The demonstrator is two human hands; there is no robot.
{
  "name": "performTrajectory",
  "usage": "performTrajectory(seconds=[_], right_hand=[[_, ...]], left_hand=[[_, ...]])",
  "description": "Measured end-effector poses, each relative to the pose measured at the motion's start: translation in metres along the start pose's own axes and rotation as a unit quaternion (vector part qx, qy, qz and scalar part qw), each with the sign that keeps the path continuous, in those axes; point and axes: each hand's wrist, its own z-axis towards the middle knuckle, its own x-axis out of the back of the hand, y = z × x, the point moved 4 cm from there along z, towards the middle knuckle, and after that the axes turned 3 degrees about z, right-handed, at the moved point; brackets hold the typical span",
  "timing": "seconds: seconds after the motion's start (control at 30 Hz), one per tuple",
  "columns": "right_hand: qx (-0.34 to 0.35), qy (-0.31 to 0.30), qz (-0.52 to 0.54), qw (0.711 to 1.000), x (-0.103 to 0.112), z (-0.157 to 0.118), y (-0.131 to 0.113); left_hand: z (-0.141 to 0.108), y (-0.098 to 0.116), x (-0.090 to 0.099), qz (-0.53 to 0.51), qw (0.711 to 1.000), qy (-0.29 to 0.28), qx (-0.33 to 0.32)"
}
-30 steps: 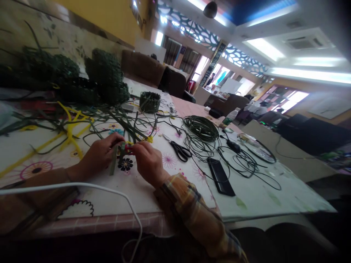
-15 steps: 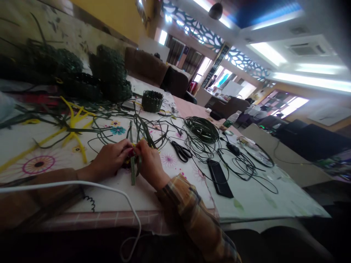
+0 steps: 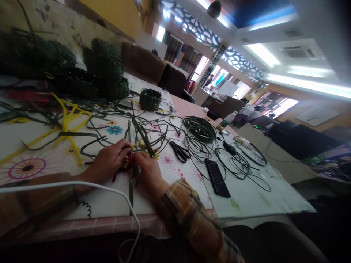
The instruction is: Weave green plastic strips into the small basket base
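Note:
Both hands meet over the flowered cloth, around a small weave of dark green flat strips with red and yellow bits (image 3: 126, 161). My left hand (image 3: 111, 159) is closed, its thumb and fingers gripping the left side of this weave. From the right, my right hand (image 3: 149, 171) pinches a green strip (image 3: 137, 171) close against the weave; its fingertips are partly hidden. One long strip end (image 3: 131, 197) hangs down toward me between the hands. Other green strips (image 3: 142, 133) fan out beyond my fingers. Black-handled scissors (image 3: 179, 151) lie to the right of my right hand.
A coil of green strip (image 3: 200, 129) and a black phone-like slab (image 3: 217, 178) lie to the right. Behind stands a small woven basket (image 3: 150, 99), with bigger woven pieces (image 3: 105, 69) at left. Yellow strips (image 3: 65, 118) lie left. A white cable (image 3: 109, 191) crosses before my left forearm.
The strip end between my hands now reaches further down toward the table edge. Red and yellow bits show more beside my fingers. My view has shifted slightly.

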Motion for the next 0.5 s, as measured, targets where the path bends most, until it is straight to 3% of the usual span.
performTrajectory(seconds=[0.17,0.5], right_hand=[[0.000,0.074,0.077,0.994,-0.005,-0.001,0.006],[-0.030,0.091,0.141,0.985,-0.008,-0.004,0.005]], left_hand=[[-0.003,-0.006,-0.003,-0.041,0.999,-0.033,0.002],[-0.007,-0.014,-0.009,-0.020,0.998,-0.050,0.030]])
